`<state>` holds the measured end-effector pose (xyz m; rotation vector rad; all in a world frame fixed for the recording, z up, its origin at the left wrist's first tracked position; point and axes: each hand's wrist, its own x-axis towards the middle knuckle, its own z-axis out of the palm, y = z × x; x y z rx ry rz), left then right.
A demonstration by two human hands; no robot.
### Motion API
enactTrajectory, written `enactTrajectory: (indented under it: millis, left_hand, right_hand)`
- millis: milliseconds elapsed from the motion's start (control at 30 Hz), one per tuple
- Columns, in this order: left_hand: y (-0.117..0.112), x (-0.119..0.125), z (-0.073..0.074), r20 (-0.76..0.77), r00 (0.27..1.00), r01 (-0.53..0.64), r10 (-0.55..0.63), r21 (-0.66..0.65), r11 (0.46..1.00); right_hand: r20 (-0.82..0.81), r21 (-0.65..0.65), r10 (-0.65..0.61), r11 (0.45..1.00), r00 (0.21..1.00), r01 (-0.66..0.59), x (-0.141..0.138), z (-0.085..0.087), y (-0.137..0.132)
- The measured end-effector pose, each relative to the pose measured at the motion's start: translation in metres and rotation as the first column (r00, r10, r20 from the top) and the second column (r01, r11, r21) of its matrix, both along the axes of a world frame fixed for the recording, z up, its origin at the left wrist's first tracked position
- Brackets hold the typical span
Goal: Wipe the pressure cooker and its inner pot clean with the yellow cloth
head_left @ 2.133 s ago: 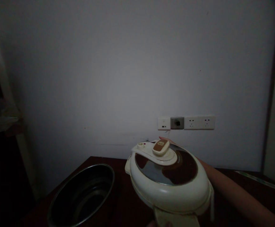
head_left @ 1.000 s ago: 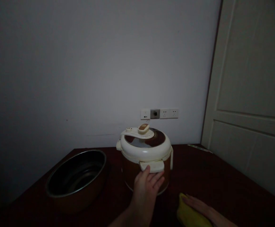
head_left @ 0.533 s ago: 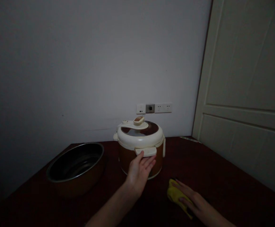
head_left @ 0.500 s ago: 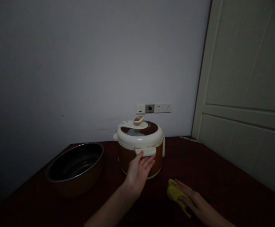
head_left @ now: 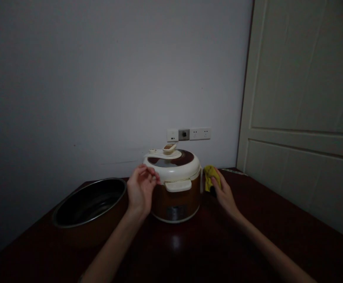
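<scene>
Scene: dim room, pale wall (head_left: 100, 86) behind, cream panelled door (head_left: 301, 78) at right, dark reddish-brown table (head_left: 256, 208) in front. Wall carries a white socket strip (head_left: 189, 134) with a dark switch plate in it, directly behind and above the cooker lid. Thin pale strip (head_left: 234, 171) lies on the table's far edge by the door. Main object: brown-and-cream electric pressure cooker (head_left: 175, 204), upright on the table, mid-frame, near the wall, lid on. Left of it, almost touching, sits a wide stainless steel basin (head_left: 90, 202) with a brown outside; nothing visible inside, interior dark. Cooker details: cream lid (head_left: 171, 169) with dark glossy top, cream front handle (head_left: 178, 185), small silver label panel (head_left: 176, 212) low on the body, brown-and-cream valve knob (head_left: 169, 147) on top. Left hand (head_left: 141, 190): half closed, fingers curled, fingertips at the lid's left rim; cannot tell whether it grips the rim or only touches it. Right hand (head_left: 224, 192): closed around a crumpled yellow cloth (head_left: 208, 178), fingers and thumb pinching it against or just beside the cooker's right side, exact contact hidden. Both forearms come in from the bottom of frame, well apart, cooker between them.
</scene>
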<state>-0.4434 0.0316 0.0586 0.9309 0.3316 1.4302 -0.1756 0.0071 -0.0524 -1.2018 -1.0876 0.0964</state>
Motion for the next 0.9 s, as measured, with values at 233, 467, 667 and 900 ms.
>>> enactTrajectory:
  millis: [233,467,667,900]
  left_hand:
    - [0.109,-0.014,-0.007,-0.325,0.444,-0.596,0.835,0.589,0.546]
    - [0.157,-0.003,-0.044,-0.624,0.43,-0.486,0.652,0.449,0.75]
    - [0.171,0.0,-0.061,-0.652,0.51,-0.433,0.561,0.369,0.823]
    - [0.177,0.004,-0.069,-0.637,0.539,-0.431,0.551,0.354,0.83]
  right_hand:
    - [0.149,0.051,0.022,0.998,0.989,-0.03,-0.031,0.012,0.036]
    - [0.285,0.087,-0.032,0.996,0.958,0.008,-0.04,-0.005,0.04]
    - [0.179,0.094,-0.059,0.995,0.982,0.043,-0.047,-0.003,0.044]
    - [0.249,0.146,-0.087,0.988,0.965,0.052,-0.049,-0.003,0.044]
